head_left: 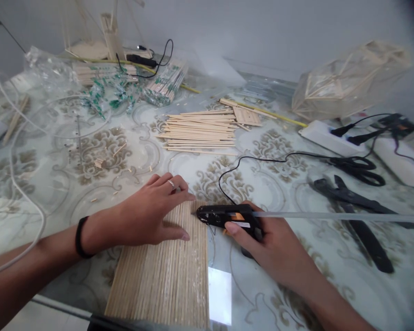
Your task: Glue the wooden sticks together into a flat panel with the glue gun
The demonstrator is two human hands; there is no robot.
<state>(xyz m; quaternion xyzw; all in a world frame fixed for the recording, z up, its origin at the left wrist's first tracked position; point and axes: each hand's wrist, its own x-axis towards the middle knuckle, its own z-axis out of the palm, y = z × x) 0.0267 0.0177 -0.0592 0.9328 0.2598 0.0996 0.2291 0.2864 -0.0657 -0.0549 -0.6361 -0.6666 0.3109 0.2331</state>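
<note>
My right hand (269, 248) is wrapped round a black hot glue gun (221, 215), with a long clear glue stick (331, 216) running out of its back. The gun's nozzle points left, at the top right part of a panel of thin wooden sticks (162, 285) laid side by side. Across the upper part of that panel lies my left hand (155, 211), thumb and fingers apart, a ring on one finger and a black band at the wrist. Whether the nozzle touches the sticks I cannot tell.
Loose wooden sticks (200, 131) lie in a pile beyond the panel. To the right are black scissors (359, 169), pliers (352, 197) and a white power strip (331, 138). Plastic-wrapped stick bundles (167, 82) sit at the back left, and a stick-framed model (348, 82) at the back right.
</note>
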